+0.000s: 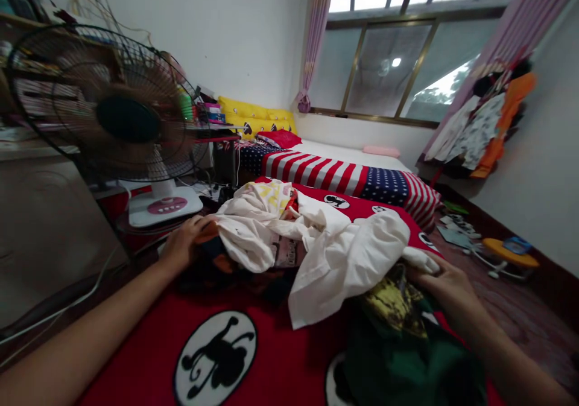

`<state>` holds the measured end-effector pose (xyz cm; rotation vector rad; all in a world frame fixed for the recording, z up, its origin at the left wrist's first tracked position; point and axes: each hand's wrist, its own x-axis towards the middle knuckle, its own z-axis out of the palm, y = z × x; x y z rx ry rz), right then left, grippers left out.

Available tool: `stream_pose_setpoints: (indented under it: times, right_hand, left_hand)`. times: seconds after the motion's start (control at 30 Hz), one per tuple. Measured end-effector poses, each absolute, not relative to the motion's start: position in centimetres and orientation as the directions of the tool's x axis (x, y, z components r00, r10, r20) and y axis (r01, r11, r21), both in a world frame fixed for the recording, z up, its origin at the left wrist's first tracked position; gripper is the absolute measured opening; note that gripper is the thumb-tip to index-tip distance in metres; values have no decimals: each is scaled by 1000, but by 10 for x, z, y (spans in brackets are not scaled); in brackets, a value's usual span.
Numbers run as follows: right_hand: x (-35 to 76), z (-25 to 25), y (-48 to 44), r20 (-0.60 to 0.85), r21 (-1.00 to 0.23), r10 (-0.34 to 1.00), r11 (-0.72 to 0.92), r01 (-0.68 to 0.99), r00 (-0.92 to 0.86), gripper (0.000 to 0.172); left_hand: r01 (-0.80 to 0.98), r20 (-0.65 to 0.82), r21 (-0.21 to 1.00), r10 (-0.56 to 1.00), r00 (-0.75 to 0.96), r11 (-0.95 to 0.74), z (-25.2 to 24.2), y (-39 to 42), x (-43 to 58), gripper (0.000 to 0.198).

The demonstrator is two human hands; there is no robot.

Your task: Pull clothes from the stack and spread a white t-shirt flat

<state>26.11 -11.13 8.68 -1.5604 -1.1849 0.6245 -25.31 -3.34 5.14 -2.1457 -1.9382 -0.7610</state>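
A heap of clothes lies on a red blanket point(149, 333) printed with round black-and-white emblems. The biggest piece is a crumpled white garment point(335, 249) on top. My left hand point(185, 243) is closed on a dark garment with orange trim point(212, 250) at the heap's left edge. My right hand point(446, 285) pinches the white garment's right end, with a dark green garment bearing a yellow print point(398, 321) just below it.
A standing fan point(122, 116) on a white base sits close at the left, with cables beside it. Beyond lies a stars-and-stripes blanket point(344, 177) and yellow pillows point(256, 116). Clothes hang on the right wall point(488, 122). A small orange stool point(509, 255) stands on the floor.
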Motion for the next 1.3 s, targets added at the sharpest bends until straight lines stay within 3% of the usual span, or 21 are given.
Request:
stream_pose_setpoints:
  times: [0.17, 0.33, 0.4, 0.53, 0.6, 0.67, 0.73, 0.8, 0.87, 0.97, 1.1, 1.3]
  right_hand:
    - [267, 29, -100, 293, -811, 904, 62, 582, 311, 44]
    - [271, 35, -108, 275, -808, 936, 100, 581, 222, 43]
    - [269, 59, -116, 330, -808, 909, 132, 574, 255, 43]
    - [245, 106, -124, 595, -696, 751, 302, 652, 287, 34]
    - [228, 116, -121, 675, -622, 692, 347, 702, 255, 31]
    - [211, 112, -116, 638, -615, 743, 330, 716, 205, 41]
    - [197, 97, -109, 497, -635, 861, 278, 720, 106, 67]
    - [187, 79, -103, 374, -600, 928, 230, 766, 14, 95]
    - [181, 65, -95, 347, -519, 937, 219, 826, -31, 107]
    - [174, 58, -80, 321, -456, 947, 168, 874, -14, 102]
    - [170, 61, -58, 258, -426, 962, 35, 904, 84, 83]
    - [192, 113, -29, 424, -497, 892, 83, 864, 158, 57]
  left_hand:
    - [988, 354, 118, 934, 47, -94, 42, -18, -251, 50]
    - [853, 157, 279, 897, 413, -441, 94, -36, -273, 84]
    - [813, 149, 334, 878, 454, -477, 122, -46, -270, 72]
    - [831, 373, 388, 892, 254, -399, 163, -53, -226, 47]
    - [771, 444, 444, 859, 253, -457, 169, -42, -192, 40]
    - [732, 526, 389, 788, 322, -559, 159, -21, -161, 42]
    - [802, 552, 262, 765, 332, -537, 136, 7, -139, 54]
    - [898, 457, 181, 842, 285, -402, 105, 35, -127, 73]
    - [930, 365, 145, 892, 266, -337, 74, 54, -124, 77]
    - [940, 379, 117, 890, 255, -319, 44, 66, -124, 74]
    - [941, 413, 107, 875, 252, -321, 38, 62, -126, 74]
    - [942, 410, 147, 885, 220, -303, 42, 50, -122, 77]
